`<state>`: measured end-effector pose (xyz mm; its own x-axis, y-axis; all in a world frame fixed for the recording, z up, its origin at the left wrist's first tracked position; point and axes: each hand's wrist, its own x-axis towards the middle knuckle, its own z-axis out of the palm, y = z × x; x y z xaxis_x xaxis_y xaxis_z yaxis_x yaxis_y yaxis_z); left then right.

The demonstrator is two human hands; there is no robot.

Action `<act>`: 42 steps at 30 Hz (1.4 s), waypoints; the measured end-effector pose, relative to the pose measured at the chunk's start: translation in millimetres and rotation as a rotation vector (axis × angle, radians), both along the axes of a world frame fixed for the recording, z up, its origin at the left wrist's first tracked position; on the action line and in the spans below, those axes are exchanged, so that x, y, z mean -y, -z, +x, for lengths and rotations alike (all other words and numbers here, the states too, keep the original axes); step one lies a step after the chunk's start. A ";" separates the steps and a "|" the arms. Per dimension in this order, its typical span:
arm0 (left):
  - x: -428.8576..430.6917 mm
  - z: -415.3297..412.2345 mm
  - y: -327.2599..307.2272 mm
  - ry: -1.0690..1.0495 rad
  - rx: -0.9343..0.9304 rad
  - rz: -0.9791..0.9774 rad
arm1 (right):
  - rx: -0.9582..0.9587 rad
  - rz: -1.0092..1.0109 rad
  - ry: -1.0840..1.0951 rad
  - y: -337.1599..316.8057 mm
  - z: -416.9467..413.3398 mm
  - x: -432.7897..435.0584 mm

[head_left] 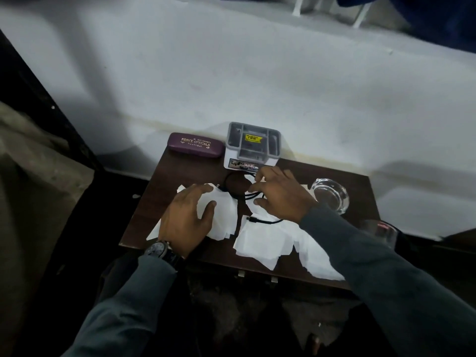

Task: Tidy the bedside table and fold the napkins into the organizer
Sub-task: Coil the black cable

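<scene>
Several white napkins (260,240) lie spread over the dark wooden bedside table (144,212). A black cable (233,194) is looped on top of them, its plug end (253,219) lying on a napkin. My left hand (186,217) rests flat with fingers apart on the left napkin (224,215). My right hand (279,194) hovers over the cable loop with fingertips touching it; whether it grips the cable is unclear. A grey and white organizer (251,145) with several compartments stands at the table's back edge.
A purple glasses case (195,145) lies at the back left corner. A clear glass ashtray (331,194) sits at the right side, and a drinking glass (381,230) stands near the right edge. A white wall runs behind the table.
</scene>
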<state>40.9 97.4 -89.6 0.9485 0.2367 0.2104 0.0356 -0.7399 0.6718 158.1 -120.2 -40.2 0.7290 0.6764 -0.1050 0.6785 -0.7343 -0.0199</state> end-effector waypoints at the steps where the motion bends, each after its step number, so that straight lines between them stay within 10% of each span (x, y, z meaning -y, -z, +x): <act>1: 0.1 -0.2 -0.1 0.003 0.004 -0.001 | 0.003 0.007 -0.003 0.2 1.0 -1.5; 18: 3.5 -8.3 -33.0 -0.009 0.171 -0.187 | -0.131 0.762 0.288 -136.7 -13.0 46.1; 30: 79.1 -27.4 -208.3 0.135 0.564 -0.937 | -0.429 1.246 0.253 -236.8 -94.9 60.8; 42: 74.6 -69.6 -267.4 0.570 0.128 -0.768 | -0.479 1.298 0.253 -229.6 -172.6 62.5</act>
<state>-28.7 22.9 177.8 0.9442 -0.1366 0.2998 -0.3000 0.0196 0.9537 -14.4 -182.6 189.4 0.9156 0.3397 0.2150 0.2672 -0.1147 -0.9568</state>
